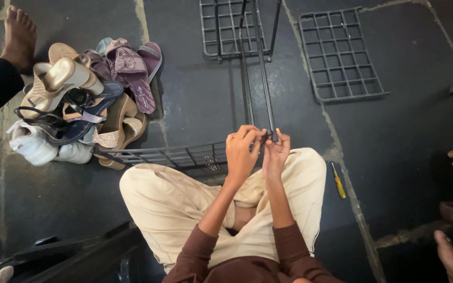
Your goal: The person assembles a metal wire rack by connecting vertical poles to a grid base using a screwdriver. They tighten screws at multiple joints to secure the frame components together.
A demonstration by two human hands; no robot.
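Black metal rods [258,78] run toward twelve o'clock from your left hand [241,153] and right hand [275,153], both sets of fingers pinched on their near ends; a slip could nip skin or topple the frame onto the wire grid [337,55].

Matt black metal rack rods [258,78] and wire grid panels [339,55] on rough dark stone floor [415,136]; screwdriver [338,181] handle seemingly glossy yellow plastic.

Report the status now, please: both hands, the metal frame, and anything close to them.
Left hand and right hand pinch end of black metal rods. Wire shelf against knee. Yellow screwdriver on floor, beside right leg.
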